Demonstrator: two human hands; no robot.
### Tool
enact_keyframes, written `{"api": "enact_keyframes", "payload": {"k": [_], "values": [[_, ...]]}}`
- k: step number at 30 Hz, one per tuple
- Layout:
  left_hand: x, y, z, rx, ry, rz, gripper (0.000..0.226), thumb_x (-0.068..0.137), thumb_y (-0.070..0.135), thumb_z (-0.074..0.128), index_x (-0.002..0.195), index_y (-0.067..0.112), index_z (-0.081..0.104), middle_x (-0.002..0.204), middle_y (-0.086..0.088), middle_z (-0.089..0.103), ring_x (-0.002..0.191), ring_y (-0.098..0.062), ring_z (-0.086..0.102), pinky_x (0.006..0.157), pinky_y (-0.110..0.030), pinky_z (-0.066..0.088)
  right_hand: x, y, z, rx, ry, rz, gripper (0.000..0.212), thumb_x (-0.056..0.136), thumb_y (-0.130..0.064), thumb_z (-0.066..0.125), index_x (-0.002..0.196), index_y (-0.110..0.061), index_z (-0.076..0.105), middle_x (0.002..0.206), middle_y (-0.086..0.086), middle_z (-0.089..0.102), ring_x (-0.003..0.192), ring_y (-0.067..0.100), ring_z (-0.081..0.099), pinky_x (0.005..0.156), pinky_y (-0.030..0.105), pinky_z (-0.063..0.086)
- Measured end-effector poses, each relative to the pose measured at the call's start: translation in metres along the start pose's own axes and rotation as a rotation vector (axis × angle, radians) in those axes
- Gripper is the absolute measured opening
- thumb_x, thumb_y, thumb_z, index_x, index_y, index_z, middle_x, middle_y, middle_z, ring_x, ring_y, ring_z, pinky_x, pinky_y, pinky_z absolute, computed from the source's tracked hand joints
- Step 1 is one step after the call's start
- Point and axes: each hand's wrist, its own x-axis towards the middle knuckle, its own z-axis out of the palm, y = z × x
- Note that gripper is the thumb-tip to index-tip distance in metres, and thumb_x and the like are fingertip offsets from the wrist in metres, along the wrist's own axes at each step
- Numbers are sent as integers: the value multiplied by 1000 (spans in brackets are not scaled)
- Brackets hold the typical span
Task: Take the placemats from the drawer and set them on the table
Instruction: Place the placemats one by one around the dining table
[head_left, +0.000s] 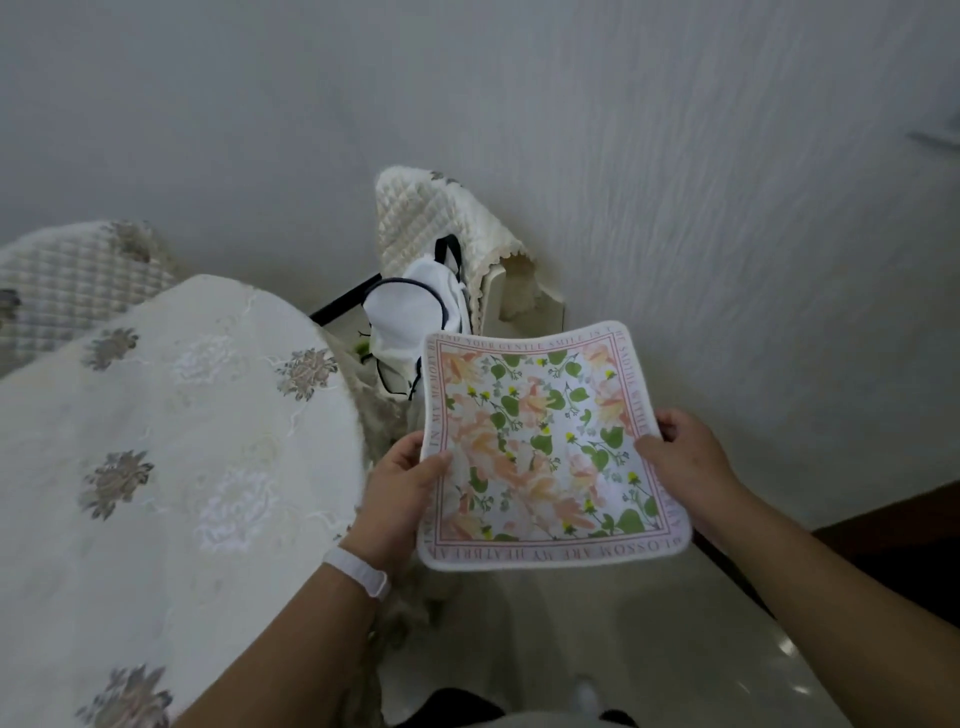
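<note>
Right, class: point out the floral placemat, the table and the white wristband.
floral placemat (545, 447): head view, its flowered centre.
table (171, 415): head view, plain cloth-covered top between embroidered flowers.
white wristband (356, 570): head view, band's middle, left wrist.

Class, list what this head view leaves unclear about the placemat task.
Head view only.
1. Drawer: outside the frame.
2. Fingers of left hand and right hand: mostly hidden beneath the placemat.
3. Any further placemats: the top one would cover them.
4. Table: cut off by the left edge.

I lose the fingers of the left hand (400, 493) beneath the square floral cloth placemat (545, 447); at four o'clock a cropped dark slab (893, 540), perhaps furniture.
</note>
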Motion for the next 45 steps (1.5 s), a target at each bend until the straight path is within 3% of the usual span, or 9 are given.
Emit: {"api": "enact_keyframes", "payload": {"k": [7,14,22,26,34,40,45], "values": [[13,10,-14,-68,143,-9,19,95,5,57,112,6,64,103,-21,73,90,-42,71,78,-57,57,39,-32,24,-30,-117,-47,11,95,-11,56,102,-20,58,93,0,72,71,17,74,57,36,60],[52,12,-60,-150,255,-31,19,95,4,57,112,6,64,104,-22,72,92,-43,70,81,-59,56,83,-69,85,-83,-221,-87,10,95,-10,58,103,-16,59,96,2,71,76,20,74,62,39,61],[130,28,-128,-241,314,-50,19,95,4,57,114,5,62,104,-23,72,90,-44,70,80,-60,56,144,-135,171,-206,-268,-130,12,95,-8,57,106,-13,58,97,2,70,76,17,72,55,28,54],[168,38,-158,-222,344,-38,19,95,3,57,113,6,63,101,-22,72,87,-42,71,77,-56,58,167,-159,210,-234,-281,-149,11,94,-9,59,102,-17,59,96,0,70,79,17,72,62,34,58],[183,34,-195,-322,428,-43,19,93,3,58,111,7,64,99,-20,73,87,-41,72,80,-58,57,189,-192,260,-331,-360,-217,13,94,-8,57,103,-18,58,95,0,68,80,17,69,59,29,53],[166,20,-224,-428,587,-56,19,94,2,56,111,8,64,99,-19,74,88,-39,72,78,-52,59,203,-212,321,-454,-489,-330,12,94,-12,57,103,-20,56,97,-1,67,84,19,68,73,38,57],[152,12,-245,-488,712,-65,20,93,-1,56,110,7,62,98,-19,74,86,-39,72,77,-50,58,211,-226,370,-552,-626,-409,12,94,-13,57,106,-17,58,97,0,68,84,19,68,75,42,58]]}}
